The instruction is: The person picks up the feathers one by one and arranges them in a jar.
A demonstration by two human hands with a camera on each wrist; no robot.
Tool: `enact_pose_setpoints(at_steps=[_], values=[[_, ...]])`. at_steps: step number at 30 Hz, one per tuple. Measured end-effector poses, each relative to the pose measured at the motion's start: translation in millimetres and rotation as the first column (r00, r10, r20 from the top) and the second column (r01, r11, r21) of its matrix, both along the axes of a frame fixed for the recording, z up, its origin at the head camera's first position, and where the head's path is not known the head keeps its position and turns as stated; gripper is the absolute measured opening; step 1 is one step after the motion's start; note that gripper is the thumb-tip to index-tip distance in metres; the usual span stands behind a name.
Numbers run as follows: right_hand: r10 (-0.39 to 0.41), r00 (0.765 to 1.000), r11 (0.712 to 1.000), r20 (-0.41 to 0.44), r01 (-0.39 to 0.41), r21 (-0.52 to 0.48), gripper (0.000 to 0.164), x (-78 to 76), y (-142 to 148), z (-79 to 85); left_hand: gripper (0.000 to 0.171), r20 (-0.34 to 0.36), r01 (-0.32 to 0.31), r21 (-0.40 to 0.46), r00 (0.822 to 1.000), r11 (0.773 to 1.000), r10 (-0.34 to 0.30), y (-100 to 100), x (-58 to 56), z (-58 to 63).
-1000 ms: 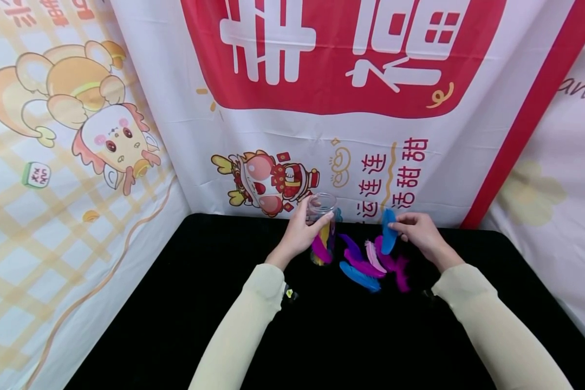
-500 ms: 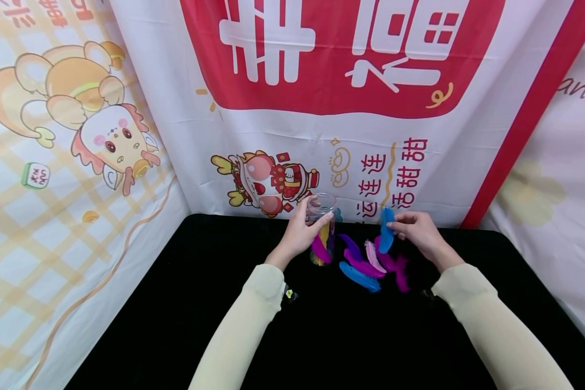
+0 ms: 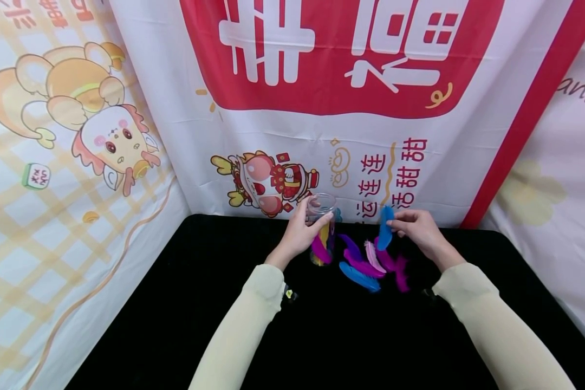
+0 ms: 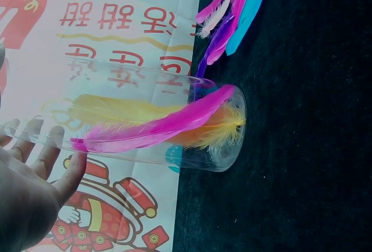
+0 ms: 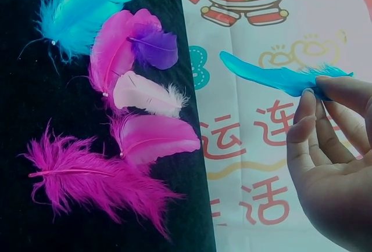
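Blue feather (image 3: 385, 227), one: right of centre in the head view, pinched upright between the thumb and fingers of your right hand (image 3: 416, 227), raised above the loose feathers and well apart from the jar. Grip narrow, at the feather's right edge.

Transparent jar (image 4: 215, 162), one: standing upright near the middle of the head view, mouth up. Your left hand (image 3: 299, 233) holds it around the upper part, the thumb on the near side.

Jar contents, as the left wrist view gives them: one magenta feather (image 4: 157, 127), slanting along the wall; one yellow feather (image 4: 110, 110) behind it. You cannot tell the full count.

Loose feathers, grouped just right of the jar in the head view: one purple feather (image 3: 352, 248), nearest the jar; one bright pink feather (image 3: 363, 264); one pale pink feather (image 3: 373, 257); a second blue feather (image 3: 358, 277), lowest on the left side of the group; one fluffy magenta feather (image 3: 401, 273), at the right end.

Support: black tabletop (image 3: 200, 325), across the lower frame. Behind: white printed cloth (image 3: 273, 130), with a red panel (image 3: 331, 97) at upper centre.
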State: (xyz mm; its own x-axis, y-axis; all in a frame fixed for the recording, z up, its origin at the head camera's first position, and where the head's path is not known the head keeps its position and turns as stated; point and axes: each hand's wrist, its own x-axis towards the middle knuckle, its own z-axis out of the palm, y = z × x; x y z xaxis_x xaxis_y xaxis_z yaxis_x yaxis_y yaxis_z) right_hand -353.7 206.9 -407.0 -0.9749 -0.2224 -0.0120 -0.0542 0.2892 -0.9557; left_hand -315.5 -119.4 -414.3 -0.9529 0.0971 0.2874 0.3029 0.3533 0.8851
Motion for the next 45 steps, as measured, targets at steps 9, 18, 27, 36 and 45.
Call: enact_pose_setpoints(at_steps=[9, 18, 27, 36, 45], values=[[0.008, 1.0, 1.0, -0.012, -0.008, -0.017, 0.038, 0.8, -2, 5.0, 0.074, 0.002, 0.001, 0.004, 1.0, 1.0, -0.001, -1, 0.3, 0.1], [-0.003, 0.999, 0.999, -0.044, 0.001, -0.047, 0.034, 2.9, -5, 10.0, 0.072, -0.017, 0.03, 0.021, 0.999, 0.999, -0.03, 0, 1.6, 3.0], [0.005, 0.999, 1.0, -0.041, -0.006, -0.027, 0.041, 4.8, -6, 14.2, 0.073, -0.019, 0.028, 0.018, 0.999, 0.999, -0.028, -1, 1.9, 2.0], [0.012, 0.999, 0.998, -0.032, -0.014, -0.062, 0.041, 4.5, -8, 17.0, 0.069, -0.019, 0.03, 0.013, 0.999, 0.999, -0.03, -1, 1.9, 2.8], [0.0, 1.0, 0.997, -0.029, -0.002, -0.083, 0.034, 6.7, -9, 20.0, 0.07, -0.018, 0.031, 0.022, 0.999, 0.999, -0.031, -1, 0.9, 2.0]])
